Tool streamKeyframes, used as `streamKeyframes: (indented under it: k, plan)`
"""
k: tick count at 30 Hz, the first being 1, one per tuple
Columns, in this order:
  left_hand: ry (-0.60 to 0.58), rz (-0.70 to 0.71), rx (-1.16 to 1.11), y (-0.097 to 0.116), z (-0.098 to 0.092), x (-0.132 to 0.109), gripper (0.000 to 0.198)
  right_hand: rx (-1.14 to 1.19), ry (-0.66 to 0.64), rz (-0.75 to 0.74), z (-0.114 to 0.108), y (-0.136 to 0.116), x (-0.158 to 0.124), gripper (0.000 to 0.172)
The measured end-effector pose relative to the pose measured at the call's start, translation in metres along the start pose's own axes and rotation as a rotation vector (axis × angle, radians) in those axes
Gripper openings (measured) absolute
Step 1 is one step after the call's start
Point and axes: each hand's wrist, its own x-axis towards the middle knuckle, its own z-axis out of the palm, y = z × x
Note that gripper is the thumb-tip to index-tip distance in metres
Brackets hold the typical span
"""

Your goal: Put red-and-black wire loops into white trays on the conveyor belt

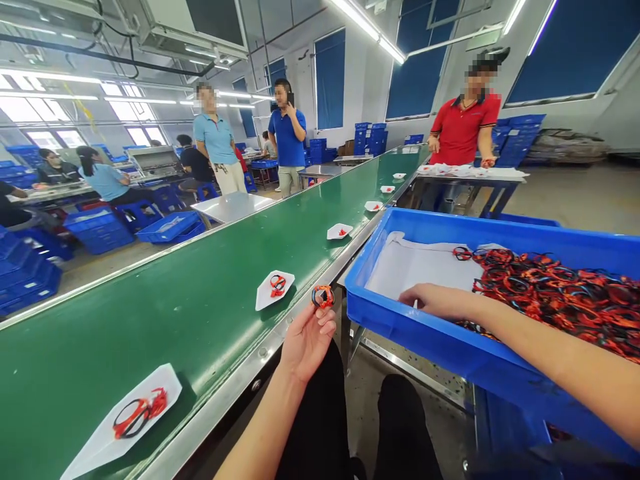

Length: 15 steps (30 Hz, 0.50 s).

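My left hand (307,341) is raised at the edge of the green conveyor belt (165,293), fingers curled, pinching a small coil of red and black cord (323,297). My right hand (429,301) reaches into a blue plastic crate (450,340), resting over a white paper liner (420,267) beside a heap of red and black cord bundles (555,297). White paper trays (275,291) on the belt carry similar cord bundles; the nearest tray (120,423) holds a red and black loop.
Smaller white trays line the belt farther on. A person in a red shirt (465,130) stands at a table (465,175) across the belt's far end. Other people stand or sit beyond the belt, among stacked blue crates (363,139). A metal frame supports the crate.
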Motion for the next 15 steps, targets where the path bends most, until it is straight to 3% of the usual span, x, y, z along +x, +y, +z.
streamKeyframes:
  k: [15]
  plan:
    - [0.004,0.035,-0.010,-0.002,-0.012,-0.002,0.009,0.046,-0.019,0.016,0.006,0.004,0.006,0.030]
